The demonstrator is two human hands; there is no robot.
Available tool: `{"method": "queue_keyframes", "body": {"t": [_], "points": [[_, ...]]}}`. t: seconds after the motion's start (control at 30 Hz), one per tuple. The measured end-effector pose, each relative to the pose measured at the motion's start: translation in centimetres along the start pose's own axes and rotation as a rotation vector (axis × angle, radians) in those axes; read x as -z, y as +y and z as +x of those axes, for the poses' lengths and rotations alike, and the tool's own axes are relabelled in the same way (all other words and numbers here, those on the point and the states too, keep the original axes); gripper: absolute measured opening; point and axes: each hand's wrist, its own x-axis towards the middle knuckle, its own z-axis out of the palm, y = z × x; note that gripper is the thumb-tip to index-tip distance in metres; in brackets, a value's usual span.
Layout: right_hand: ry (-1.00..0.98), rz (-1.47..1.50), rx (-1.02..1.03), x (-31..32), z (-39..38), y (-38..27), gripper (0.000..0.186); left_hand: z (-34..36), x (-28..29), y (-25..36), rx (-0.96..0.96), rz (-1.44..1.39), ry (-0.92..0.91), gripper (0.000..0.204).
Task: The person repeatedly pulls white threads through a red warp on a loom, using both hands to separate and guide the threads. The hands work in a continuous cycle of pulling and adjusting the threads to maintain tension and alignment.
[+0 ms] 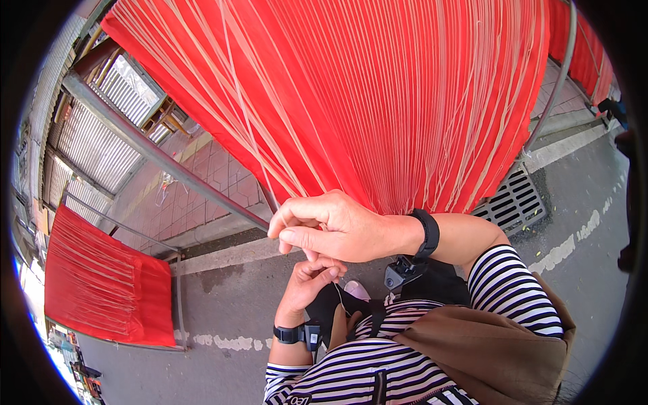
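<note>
Far left: smaller red cloth rectangle strung with pale threads [152, 297], lower edge hanging over the road; well apart from both hands

Next, grey asphalt road [223, 304], a wide gap between that cloth's right edge and the left forearm: room sideways here

Above it, straight grey metal tube [169, 165] slants down toward the hands, bounding the upper left; red-brown paved walkway [192, 185] beyond

Left hand [312, 287]: lower of the two, narrow, thumb and fingertips together on a thin pale thread [341, 297] trailing down toward the body

Right hand [334, 229]: just above the left, fingers curled, narrow; cannot tell whether it grips anything

Large red cloth panel [351, 158] with dense rows of long pale threads fills the upper middle, directly beyond the hands; right hand overlaps its lower edge in view, contact unclear

Right: black slotted metal drain grate [516, 202] near the panel's lower right corner; curved grey metal tube [560, 74] bounds that side, asphalt widening below
</note>
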Motion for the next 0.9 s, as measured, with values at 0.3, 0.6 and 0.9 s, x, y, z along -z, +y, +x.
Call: {"method": "queue_keyframes", "body": {"t": [0.3, 0.6, 0.9], "points": [[0.179, -0.458, 0.054, 3.9, -4.0, 6.5, 0.018, 4.4, -1.4, -1.5, 0.105, -0.036, 0.037, 0.015], [0.390, -0.569, -0.049, 6.1, -7.8, 8.4, 0.024, 5.4, -0.6, -0.8, 0.017, -0.038, 0.042, 0.014], [0.543, -0.592, -0.099, 6.7, -9.1, 11.6, 0.033, 8.1, 0.3, -9.4, 0.172, 0.048, 0.185, 0.016]]}}
